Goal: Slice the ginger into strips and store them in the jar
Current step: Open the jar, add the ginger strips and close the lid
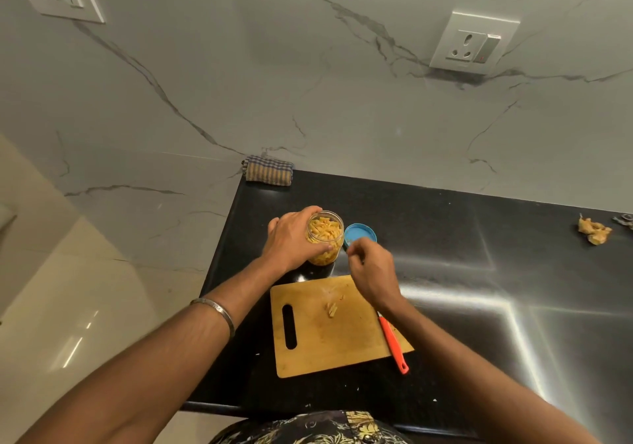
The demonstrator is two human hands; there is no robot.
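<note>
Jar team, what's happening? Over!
Left hand grips jar. Right hand curled beside it, contents unclear. Few strips on board. Nothing blocking.

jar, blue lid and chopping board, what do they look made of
jar: clear plastic or glass, glossy; the strips show through. Blue lid: likely plastic, uniform colour, thin rim. Chopping board: wood or bamboo, matte tan, faint grain.
</note>
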